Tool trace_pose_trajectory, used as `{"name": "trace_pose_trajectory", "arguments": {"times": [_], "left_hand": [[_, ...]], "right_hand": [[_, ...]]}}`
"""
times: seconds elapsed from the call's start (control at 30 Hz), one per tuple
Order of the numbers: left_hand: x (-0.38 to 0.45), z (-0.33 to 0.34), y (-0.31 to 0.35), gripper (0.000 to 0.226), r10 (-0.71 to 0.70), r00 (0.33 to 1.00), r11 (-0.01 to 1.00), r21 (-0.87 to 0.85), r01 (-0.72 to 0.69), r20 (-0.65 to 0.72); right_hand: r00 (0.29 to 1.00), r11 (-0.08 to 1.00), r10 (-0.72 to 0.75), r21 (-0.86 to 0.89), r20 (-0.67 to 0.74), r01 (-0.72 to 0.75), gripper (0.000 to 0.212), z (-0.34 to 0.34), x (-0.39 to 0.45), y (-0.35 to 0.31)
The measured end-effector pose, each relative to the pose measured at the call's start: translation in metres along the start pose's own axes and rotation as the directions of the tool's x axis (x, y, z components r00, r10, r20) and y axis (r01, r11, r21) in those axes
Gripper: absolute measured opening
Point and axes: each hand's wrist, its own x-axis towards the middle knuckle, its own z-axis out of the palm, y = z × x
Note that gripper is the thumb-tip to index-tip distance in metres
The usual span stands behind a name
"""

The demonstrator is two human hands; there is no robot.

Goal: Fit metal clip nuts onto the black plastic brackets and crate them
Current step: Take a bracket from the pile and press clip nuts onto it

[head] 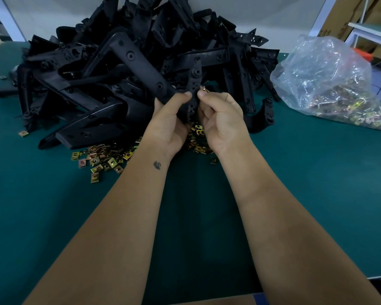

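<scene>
Frame centre: my left hand grips a black bracket; my right hand pinches a clip nut against it.

I see two bare forearms, no sleeves, no gloves. The left hand has a small dark swan tattoo at its wrist; the right hand is unmarked.

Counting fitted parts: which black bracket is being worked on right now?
The long bracket gripped by the left hand; the right hand pinches a clip nut against it. The others lie piled.
</scene>
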Motion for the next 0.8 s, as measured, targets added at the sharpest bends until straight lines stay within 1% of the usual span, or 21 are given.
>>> {"name": "trace_pose_trajectory", "arguments": {"times": [0.07, 0.17, 0.3, 0.43, 0.53, 0.6, 0.67, 0.8], "left_hand": [[0.0, -0.001, 0.001, 0.027, -0.023, 0.999, 1.0, 0.018, 0.023, 0.029], [0.0, 0.0, 0.001, 0.023, -0.051, 0.997, 0.996, 0.069, 0.048, 0.051], [-0.001, 0.001, 0.002, 0.026, -0.059, 0.995, 0.992, 0.114, 0.049, 0.083], [-0.003, 0.001, 0.003, 0.03, -0.036, 0.995, 0.989, 0.148, 0.023, 0.091], [-0.005, 0.002, 0.005, 0.03, -0.037, 0.996, 0.991, 0.132, 0.026, 0.082], [-0.007, 0.002, 0.005, 0.033, -0.042, 0.997, 0.994, 0.102, 0.036, 0.063], [-0.008, 0.001, 0.007, 0.035, -0.056, 0.996, 0.996, 0.073, 0.052, 0.063], [-0.01, 0.0, 0.011, 0.032, -0.095, 0.988, 0.993, 0.075, 0.086, 0.123]], "right_hand": [[1.0, 1.0, -0.006, 0.001, 0.019, 0.006, 0.029, -0.002, 0.001, -0.002], [0.998, 0.998, -0.047, -0.046, 0.034, 0.049, 0.024, -0.006, 0.003, -0.007], [0.996, 0.996, -0.076, -0.043, 0.042, 0.078, 0.015, -0.01, 0.003, -0.01], [0.996, 0.995, -0.09, -0.05, 0.02, 0.091, 0.007, -0.008, 0.003, -0.008], [0.993, 0.989, -0.118, -0.087, 0.01, 0.118, 0.008, -0.005, 0.003, -0.007], [0.989, 0.981, -0.144, -0.127, 0.015, 0.145, 0.013, -0.002, 0.003, -0.007], [0.985, 0.966, -0.171, -0.193, 0.027, 0.173, 0.017, -0.002, 0.004, -0.01], [0.97, 0.9, -0.228, -0.361, 0.089, 0.245, 0.025, -0.006, 0.004, -0.02]]}}
